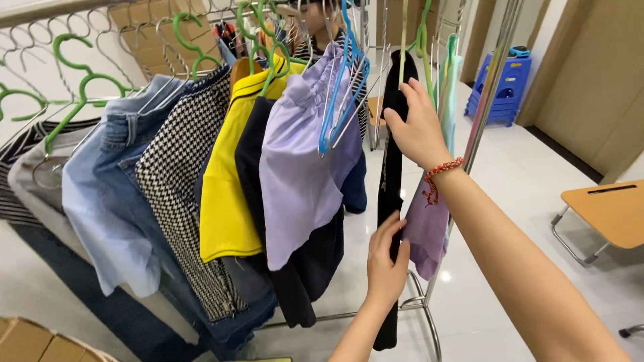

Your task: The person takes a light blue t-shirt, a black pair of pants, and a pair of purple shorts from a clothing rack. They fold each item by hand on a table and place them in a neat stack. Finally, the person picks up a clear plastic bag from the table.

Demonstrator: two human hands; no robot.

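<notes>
Bright even light, floor (469,295) glare, perhaps edge-warped

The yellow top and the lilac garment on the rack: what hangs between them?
In the head view, a dark navy garment hangs between the yellow top and the lilac garment, mostly covered by the lilac one.

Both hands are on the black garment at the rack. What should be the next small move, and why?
Probably slide the black garment a little to the right along the rack, away from the lilac garment. The right hand grips it near the top and the left hand pinches its lower part, and it hangs narrow and bunched, close to the crowded clothes.
</notes>
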